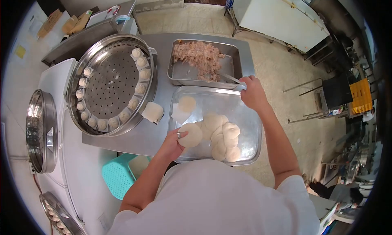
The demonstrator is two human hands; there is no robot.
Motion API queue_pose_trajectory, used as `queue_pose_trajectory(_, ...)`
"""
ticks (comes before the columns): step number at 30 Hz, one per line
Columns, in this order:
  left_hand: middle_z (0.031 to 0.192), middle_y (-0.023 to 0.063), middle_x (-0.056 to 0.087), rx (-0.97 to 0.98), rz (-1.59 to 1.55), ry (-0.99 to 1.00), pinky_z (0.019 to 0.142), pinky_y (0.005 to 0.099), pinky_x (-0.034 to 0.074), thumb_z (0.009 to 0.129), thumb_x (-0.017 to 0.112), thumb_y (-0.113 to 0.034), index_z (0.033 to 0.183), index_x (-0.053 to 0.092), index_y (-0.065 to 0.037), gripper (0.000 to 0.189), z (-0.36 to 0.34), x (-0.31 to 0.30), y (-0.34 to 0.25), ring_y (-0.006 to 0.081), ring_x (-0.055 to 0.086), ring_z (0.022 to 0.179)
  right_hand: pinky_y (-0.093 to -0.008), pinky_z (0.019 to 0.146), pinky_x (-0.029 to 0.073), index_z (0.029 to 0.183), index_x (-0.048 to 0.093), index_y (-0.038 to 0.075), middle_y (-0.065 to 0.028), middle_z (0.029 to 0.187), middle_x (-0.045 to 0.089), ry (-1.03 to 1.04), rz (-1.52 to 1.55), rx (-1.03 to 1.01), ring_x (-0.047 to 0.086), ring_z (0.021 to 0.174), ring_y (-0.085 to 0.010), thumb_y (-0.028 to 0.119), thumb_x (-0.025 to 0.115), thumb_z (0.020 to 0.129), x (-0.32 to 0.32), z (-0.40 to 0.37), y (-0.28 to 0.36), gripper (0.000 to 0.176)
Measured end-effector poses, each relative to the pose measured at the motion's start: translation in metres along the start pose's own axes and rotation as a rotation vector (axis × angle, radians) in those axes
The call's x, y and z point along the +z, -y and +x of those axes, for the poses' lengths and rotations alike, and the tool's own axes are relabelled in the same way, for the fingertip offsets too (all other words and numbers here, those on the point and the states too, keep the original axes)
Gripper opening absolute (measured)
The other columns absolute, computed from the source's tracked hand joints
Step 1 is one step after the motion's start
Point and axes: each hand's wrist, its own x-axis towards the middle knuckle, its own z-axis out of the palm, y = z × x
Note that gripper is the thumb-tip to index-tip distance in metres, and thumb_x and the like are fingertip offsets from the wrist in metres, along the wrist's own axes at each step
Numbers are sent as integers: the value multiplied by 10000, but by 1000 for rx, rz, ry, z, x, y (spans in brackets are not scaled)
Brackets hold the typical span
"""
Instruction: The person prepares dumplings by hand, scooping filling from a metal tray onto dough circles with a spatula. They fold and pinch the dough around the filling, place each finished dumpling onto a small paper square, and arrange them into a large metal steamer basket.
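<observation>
A round dough wrapper [190, 135] lies across the fingers of my left hand [173, 146], the thumb pressed on its edge. My right hand [253, 94] grips the pale handle of a metal spatula [232, 78], whose far end reaches into the deep steel pan [176, 74]. Pinkish minced filling [200, 57] is heaped toward the back of that pan. Below it, a shallow metal tray [250, 133] holds a pile of overlapping dough rounds [222, 137] and a single round [187, 104] beside white paper.
At left on the steel table [161, 43], a large perforated steamer tray [112, 86] carries pleated buns [140, 88] around its rim. A stack of paper squares [152, 112] sits beside it. A turquoise stool [118, 176] stands below the table. More steamer rings [49, 133] are farther left.
</observation>
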Motion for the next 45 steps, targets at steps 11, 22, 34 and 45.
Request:
queue_pose_trajectory(11,1223,93,677,-75,79,-167,919,370,555,981,711,-196,1305,617,6,394,17,-20,29,216,664,1110,-469,846,586,971,737,29,-206,1050,681,364,-463,-148,703,967,-379,64,586,900,39,72,-33,170)
queue_pose_trajectory(22,1246,113,663,-111,46,-122,953,396,560,984,687,-131,1320,586,19,382,18,-6,6,249,657,1147,-409,805,597,990,738,61,-128,1066,696,259,-615,-211,704,1033,-303,83,613,898,33,116,14,157)
queue_pose_trajectory(34,1245,116,682,-98,-101,-82,955,375,561,1017,627,-179,1307,607,7,345,22,-7,-1,230,677,1122,-458,887,577,1196,721,159,-112,1164,679,420,-483,-76,695,1052,-333,75,595,874,54,113,5,355)
queue_pose_trajectory(45,1270,138,669,-58,-134,-57,1013,428,535,1002,649,-294,1316,581,12,443,23,-10,-11,270,656,1170,-461,893,582,965,775,43,-203,1012,747,464,-371,65,721,999,-384,120,609,838,46,122,17,222)
